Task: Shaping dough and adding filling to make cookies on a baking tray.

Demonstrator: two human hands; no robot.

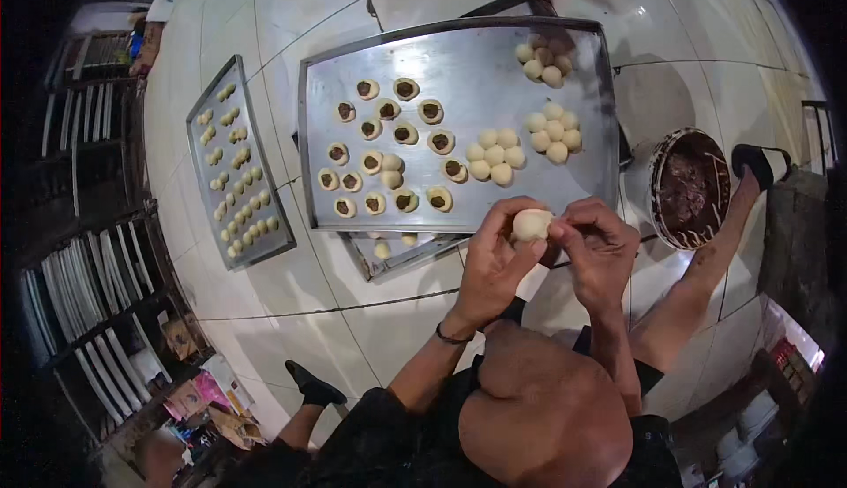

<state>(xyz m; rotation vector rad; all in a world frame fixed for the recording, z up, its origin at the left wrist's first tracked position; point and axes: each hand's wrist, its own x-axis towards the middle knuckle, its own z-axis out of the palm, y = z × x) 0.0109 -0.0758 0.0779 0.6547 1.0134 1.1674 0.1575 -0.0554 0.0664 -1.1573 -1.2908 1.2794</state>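
Dough ball (531, 224), one, in two hands (496, 263), one bucket (640, 190)

1. Dough ball (530, 224): pale cream, rounded, mostly smooth, slightly uneven at its right side.
2. Held off any surface in the left hand (494, 263), that side pinched by the right hand (602, 254).
3. Seen against the large tray's (459, 64) near edge, toward the right corner.
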